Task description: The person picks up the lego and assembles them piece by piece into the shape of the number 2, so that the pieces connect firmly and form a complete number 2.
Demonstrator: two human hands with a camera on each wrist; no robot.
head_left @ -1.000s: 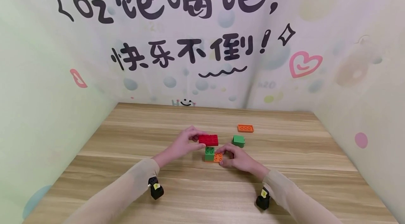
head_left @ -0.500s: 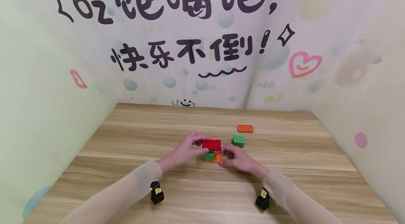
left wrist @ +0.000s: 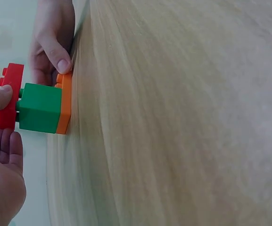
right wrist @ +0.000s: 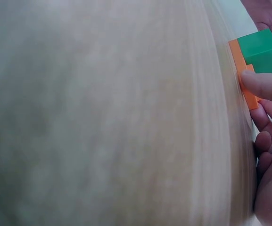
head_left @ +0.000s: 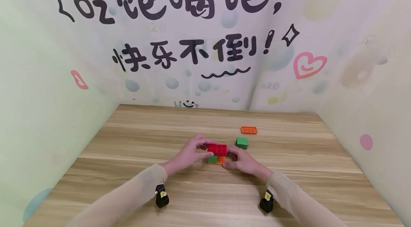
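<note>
My left hand (head_left: 188, 152) pinches a flat red building brick (head_left: 217, 149) between thumb and fingers. That brick sits right at the studs of a green block (left wrist: 40, 107), and a strip of those studs still shows between the two in the left wrist view. Whether they touch, I cannot tell. The green block stands on one end of an orange plate (head_left: 222, 160), which lies on the table. Thumb and fingers of my right hand (head_left: 244, 162) hold the plate's other end, where orange studs are bare.
Just behind my right hand lies a second green block (head_left: 242, 143) on its side. Farther back is another orange plate (head_left: 249, 130), turned underside up. The wooden table (head_left: 154, 120) meets printed cloth walls at the back and sides.
My left hand has brought the red brick right and towards me, down over the green block, covering its studs from the head view. My right hand stays where it was on the orange plate.
</note>
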